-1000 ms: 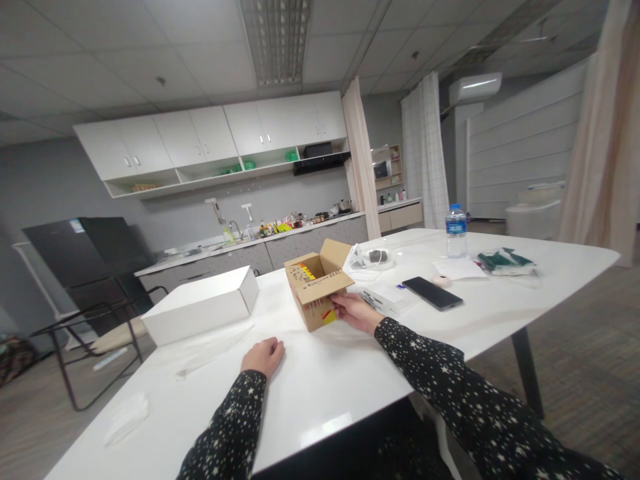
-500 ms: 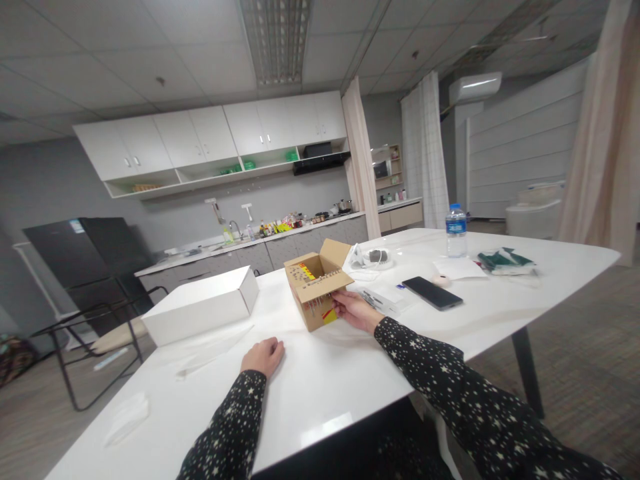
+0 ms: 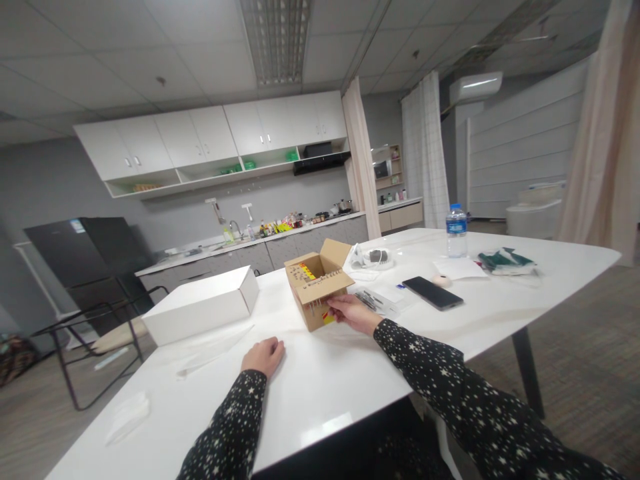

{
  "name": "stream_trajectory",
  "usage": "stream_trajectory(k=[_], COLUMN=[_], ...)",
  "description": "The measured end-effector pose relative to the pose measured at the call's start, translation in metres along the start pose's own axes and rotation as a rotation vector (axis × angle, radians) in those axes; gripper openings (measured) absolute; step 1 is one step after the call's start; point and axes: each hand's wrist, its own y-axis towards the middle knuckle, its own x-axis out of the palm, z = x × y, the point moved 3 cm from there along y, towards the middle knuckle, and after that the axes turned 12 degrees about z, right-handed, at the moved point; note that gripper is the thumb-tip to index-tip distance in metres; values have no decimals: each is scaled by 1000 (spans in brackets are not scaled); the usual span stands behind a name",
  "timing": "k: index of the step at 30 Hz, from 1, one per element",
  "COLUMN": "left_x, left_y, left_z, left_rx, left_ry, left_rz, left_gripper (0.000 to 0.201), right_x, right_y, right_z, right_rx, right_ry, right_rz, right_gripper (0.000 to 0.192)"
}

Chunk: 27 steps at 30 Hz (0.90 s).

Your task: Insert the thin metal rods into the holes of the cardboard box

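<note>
The person is sitting at a white surface (image 3: pixel 320 393) with both star-patterned sleeves stretched over its near edge. The right hand (image 3: pixel 350 312) is reaching to a small cardboard box (image 3: pixel 316 285) that is standing open toward the middle of the surface. Its fingers (image 3: pixel 334 305) are resting against the box's near right side, just under the lowered front flap, curled loosely rather than clamped; whether they are pinching anything cannot be told. The left hand (image 3: pixel 263 355) is lying on the surface nearer the front edge, its fingers curled together into a loose fist and holding nothing.

The box's flaps are standing apart, so the opening is already done. Red and yellow printing is showing on its inner wall and lower corner, and what is inside is not showing from here. Nothing is showing as lifted out of it, so whatever handling of its contents is in hand appears to be at its start.

Toward the left edge a flat white box (image 3: pixel 200 305) is lying closed. Toward the right edge a dark phone (image 3: pixel 433 293) is lying face up, and beyond it, near the far edge, a water bottle (image 3: pixel 455 231) is standing upright.
</note>
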Motion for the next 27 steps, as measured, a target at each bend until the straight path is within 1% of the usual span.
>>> stream_trajectory(k=[7,10,15,22,27], left_x=[-3,-4,-4,-1,-3], left_y=[-1,-2,-2,-1,-2], left_z=[2,2,3,1,2], left_rx=[0,-4,-16,-16,-11], left_ry=[-5,-3,-15,9,-1], left_rz=[-3,-5,-2,1,-2], left_gripper=[38,38,37,37,37], right_x=[2,2,2,5,6], right_y=[0,-1,-2,-3,-5], right_z=[-4,-4,-4,-6,-5], right_rx=[-124,-153,-133,-152,-89], right_ry=[-58,-79,-122,-82,-97], right_rz=[-3,-4,0,-28,-36], right_gripper=[16,15,14,13,8])
